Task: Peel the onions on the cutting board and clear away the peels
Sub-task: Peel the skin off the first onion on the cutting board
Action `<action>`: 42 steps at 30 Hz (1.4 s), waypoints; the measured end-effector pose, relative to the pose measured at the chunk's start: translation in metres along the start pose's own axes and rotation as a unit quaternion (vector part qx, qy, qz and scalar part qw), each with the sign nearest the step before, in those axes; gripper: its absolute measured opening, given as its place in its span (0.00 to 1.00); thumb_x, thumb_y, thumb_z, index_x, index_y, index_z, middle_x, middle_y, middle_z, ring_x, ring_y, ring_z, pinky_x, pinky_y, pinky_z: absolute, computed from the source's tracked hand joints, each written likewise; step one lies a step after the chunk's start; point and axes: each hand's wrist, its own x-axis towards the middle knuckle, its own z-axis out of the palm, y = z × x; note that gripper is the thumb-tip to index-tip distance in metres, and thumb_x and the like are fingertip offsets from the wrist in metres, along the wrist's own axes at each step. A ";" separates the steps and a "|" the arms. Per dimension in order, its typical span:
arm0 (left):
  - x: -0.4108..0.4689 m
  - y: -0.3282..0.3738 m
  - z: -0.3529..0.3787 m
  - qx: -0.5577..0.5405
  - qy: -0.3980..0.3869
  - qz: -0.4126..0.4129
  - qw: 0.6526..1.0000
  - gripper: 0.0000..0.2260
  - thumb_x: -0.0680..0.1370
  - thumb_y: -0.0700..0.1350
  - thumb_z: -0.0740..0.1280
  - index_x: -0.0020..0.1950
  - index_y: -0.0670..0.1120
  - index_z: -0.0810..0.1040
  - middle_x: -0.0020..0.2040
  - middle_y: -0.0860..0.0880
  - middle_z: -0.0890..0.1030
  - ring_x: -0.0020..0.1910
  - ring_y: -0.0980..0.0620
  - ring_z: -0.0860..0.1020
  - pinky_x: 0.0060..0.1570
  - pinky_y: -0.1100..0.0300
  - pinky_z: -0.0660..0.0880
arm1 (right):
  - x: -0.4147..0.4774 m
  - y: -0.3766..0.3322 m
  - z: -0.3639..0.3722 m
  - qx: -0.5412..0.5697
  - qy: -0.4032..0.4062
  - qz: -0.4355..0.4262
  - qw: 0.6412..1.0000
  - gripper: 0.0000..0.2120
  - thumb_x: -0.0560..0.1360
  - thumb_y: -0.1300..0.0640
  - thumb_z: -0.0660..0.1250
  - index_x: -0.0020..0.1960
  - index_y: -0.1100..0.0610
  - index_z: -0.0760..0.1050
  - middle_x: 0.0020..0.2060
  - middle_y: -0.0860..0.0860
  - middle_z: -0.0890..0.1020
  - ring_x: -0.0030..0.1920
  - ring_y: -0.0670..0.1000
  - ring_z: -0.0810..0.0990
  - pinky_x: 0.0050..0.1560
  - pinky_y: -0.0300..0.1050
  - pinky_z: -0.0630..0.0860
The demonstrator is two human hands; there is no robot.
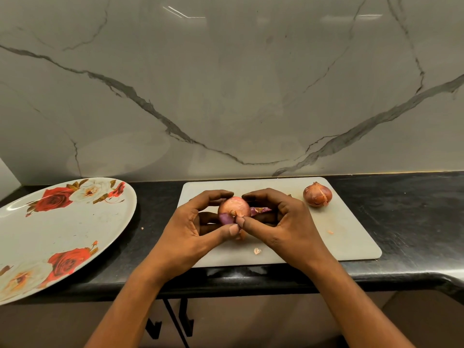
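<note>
Closest in, at the front of the white cutting board, a small pale peel scrap lies loose. Just beyond it both hands meet over the board around one onion. The left hand cups it with fingers curled round the far side and thumb at the near end. The right hand wraps it from the other side, its thumb pressed to the papery skin beside the left thumb, so both hands grip the onion. A patch of purple flesh already shows low on the near side, and a purple flap hangs by the right fingers. To do this step well, the left hand should probably hold the bulb steady while the right thumb catches the torn edge and draws the skin away in broad strips, turning the bulb between pulls and letting the pieces fall onto the board. Farther back at the board's right, a second onion sits unpeeled, well apart from the hands. To the left on the black counter rests a rose-patterned plate, and a veined marble wall stands behind.
</note>
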 end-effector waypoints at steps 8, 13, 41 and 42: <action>-0.002 -0.003 -0.001 0.033 -0.006 0.014 0.999 0.25 0.75 0.42 0.77 0.71 0.52 0.79 0.66 0.52 0.82 0.65 0.48 0.82 0.63 0.56 0.80 | 0.000 0.003 0.004 0.007 -0.001 0.011 1.000 0.16 0.75 0.60 0.80 0.61 0.55 0.85 0.51 0.46 0.88 0.52 0.44 0.88 0.53 0.41 0.85; -0.002 -0.002 -0.002 0.064 -0.026 0.029 0.997 0.24 0.77 0.38 0.76 0.72 0.49 0.78 0.66 0.55 0.82 0.68 0.51 0.80 0.66 0.59 0.78 | 0.000 0.004 0.006 -0.022 -0.013 -0.014 1.000 0.15 0.75 0.61 0.78 0.62 0.54 0.86 0.50 0.45 0.88 0.51 0.46 0.88 0.52 0.42 0.86; -0.002 -0.003 -0.003 0.047 -0.011 0.012 0.999 0.24 0.78 0.37 0.74 0.73 0.49 0.77 0.67 0.55 0.83 0.69 0.52 0.80 0.68 0.59 0.77 | 0.001 0.011 0.005 -0.084 -0.002 -0.112 0.990 0.09 0.79 0.63 0.75 0.58 0.55 0.87 0.54 0.45 0.88 0.55 0.45 0.86 0.52 0.39 0.81; -0.002 -0.003 -0.003 0.043 -0.010 0.011 0.999 0.24 0.78 0.36 0.74 0.73 0.49 0.77 0.67 0.54 0.83 0.69 0.51 0.80 0.68 0.59 0.77 | 0.001 0.012 0.005 -0.105 -0.003 -0.112 0.988 0.08 0.80 0.62 0.74 0.58 0.55 0.87 0.52 0.44 0.87 0.52 0.45 0.86 0.50 0.38 0.81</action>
